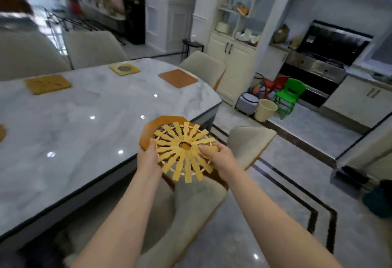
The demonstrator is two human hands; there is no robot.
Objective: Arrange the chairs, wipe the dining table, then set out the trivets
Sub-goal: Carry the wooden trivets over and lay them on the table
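Both hands hold a small stack of trivets over the near right edge of the marble dining table (pixel 84 119). On top is a round sunburst trivet (pixel 184 151) of yellow wooden slats; beneath it is a brown octagonal trivet (pixel 154 124) with a woven centre. My left hand (pixel 148 157) grips the stack's left side and my right hand (pixel 218 157) grips the right side. Three square trivets lie on the table's far part: a yellow one (pixel 47 84) at the left, one with a grey disc (pixel 124 69) in the middle, and an orange-brown one (pixel 177 78) at the right.
Beige padded chairs stand around the table: one below my arms (pixel 191 214), one to its right (pixel 250 142), one at the far end (pixel 203 66), two behind the table (pixel 93 47). A bin (pixel 265 112), a green child's chair (pixel 289 96) and an oven (pixel 324 60) are at the right.
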